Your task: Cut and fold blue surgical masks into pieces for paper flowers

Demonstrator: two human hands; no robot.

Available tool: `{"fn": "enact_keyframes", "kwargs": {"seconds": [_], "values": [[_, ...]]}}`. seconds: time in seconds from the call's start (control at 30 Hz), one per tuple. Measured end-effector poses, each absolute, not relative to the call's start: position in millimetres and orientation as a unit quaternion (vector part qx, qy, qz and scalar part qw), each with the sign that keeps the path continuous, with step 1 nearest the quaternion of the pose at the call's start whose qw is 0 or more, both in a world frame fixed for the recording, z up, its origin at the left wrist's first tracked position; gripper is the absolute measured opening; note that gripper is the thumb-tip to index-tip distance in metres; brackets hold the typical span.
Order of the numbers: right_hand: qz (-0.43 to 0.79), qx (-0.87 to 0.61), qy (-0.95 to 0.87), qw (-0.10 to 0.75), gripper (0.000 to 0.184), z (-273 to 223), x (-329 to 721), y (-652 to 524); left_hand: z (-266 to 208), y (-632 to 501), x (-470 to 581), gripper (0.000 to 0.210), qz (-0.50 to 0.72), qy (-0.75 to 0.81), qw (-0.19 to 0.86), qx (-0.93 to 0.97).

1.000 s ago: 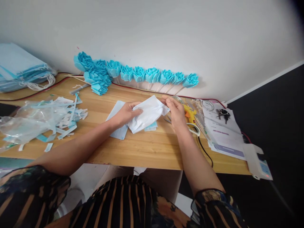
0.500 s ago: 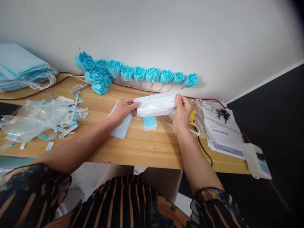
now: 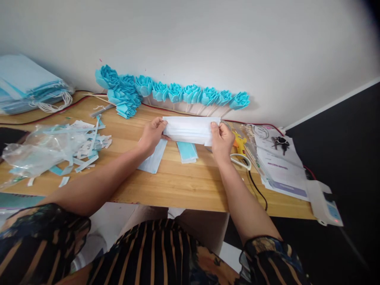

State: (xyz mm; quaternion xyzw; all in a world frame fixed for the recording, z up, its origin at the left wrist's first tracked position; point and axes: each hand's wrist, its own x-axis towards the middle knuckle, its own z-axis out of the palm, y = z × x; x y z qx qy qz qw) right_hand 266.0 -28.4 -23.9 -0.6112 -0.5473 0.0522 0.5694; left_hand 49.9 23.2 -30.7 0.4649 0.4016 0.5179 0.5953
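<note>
A white pleated face mask [image 3: 188, 130] is stretched level above the table between my two hands. My left hand [image 3: 152, 136] pinches its left end, and my right hand [image 3: 222, 142] grips the right end with the thumb on top. Flat on the wood under my left hand lies a pale blue sheet [image 3: 153, 157], partly covered by the hand. Below the mask sits a small folded blue piece [image 3: 187, 152], its upper edge hidden. Beside my right wrist show the white handles of scissors [image 3: 242, 161], their blades mostly hidden.
Blue handmade flowers [image 3: 175, 93] on sticks lean along the wall. A stack of blue masks [image 3: 32, 85] stands at the back left, with a clear plastic bag [image 3: 44, 150] and cut scraps [image 3: 89, 152] before it. Rightward are a yellow glue gun [image 3: 240, 143], papers [image 3: 280, 168] and keys [image 3: 280, 143].
The mask has gone from tilted and rumpled to level and pulled flatter. Both hands have shifted slightly left, still holding its ends.
</note>
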Motion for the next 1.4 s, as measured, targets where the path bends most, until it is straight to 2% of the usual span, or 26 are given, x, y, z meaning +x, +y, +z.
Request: {"fn": "enact_keyframes", "kwargs": {"seconds": [0.2, 0.37, 0.57, 0.67, 0.83, 0.97, 1.1, 1.4], "values": [[0.040, -0.605, -0.533, 0.590, 0.052, -21.5, 262.7, -29.4, -28.2, 22.0, 49.9, 0.013, 0.531, 0.379, 0.593, 0.473], [0.061, -0.587, -0.507, 0.628, 0.049, -26.7, 267.5, -25.0, -28.6, 22.1, 48.3, 0.013, 0.512, 0.334, 0.632, 0.476], [0.062, -0.591, -0.502, 0.628, 0.050, -25.9, 268.9, -25.4, -33.1, 22.0, 47.9, 0.030, 0.498, 0.283, 0.643, 0.509], [0.076, -0.588, -0.488, 0.641, 0.052, -25.5, 267.1, -25.0, -36.1, 23.8, 47.9, 0.032, 0.509, 0.285, 0.625, 0.518], [0.235, -0.517, -0.421, 0.707, 0.042, -27.7, 266.8, -19.1, -37.5, 26.0, 46.7, 0.029, 0.519, 0.291, 0.638, 0.489], [0.364, -0.466, -0.419, 0.689, 0.049, -26.0, 266.1, -18.3, -36.0, 26.8, 45.2, 0.027, 0.530, 0.294, 0.653, 0.454], [0.397, -0.463, -0.407, 0.680, 0.036, -25.1, 267.3, -19.7, -35.1, 27.7, 44.7, 0.025, 0.532, 0.305, 0.648, 0.451], [0.300, -0.481, -0.428, 0.704, 0.011, -28.3, 272.1, -17.4, -36.2, 26.7, 43.0, 0.012, 0.553, 0.338, 0.557, 0.518]]}}
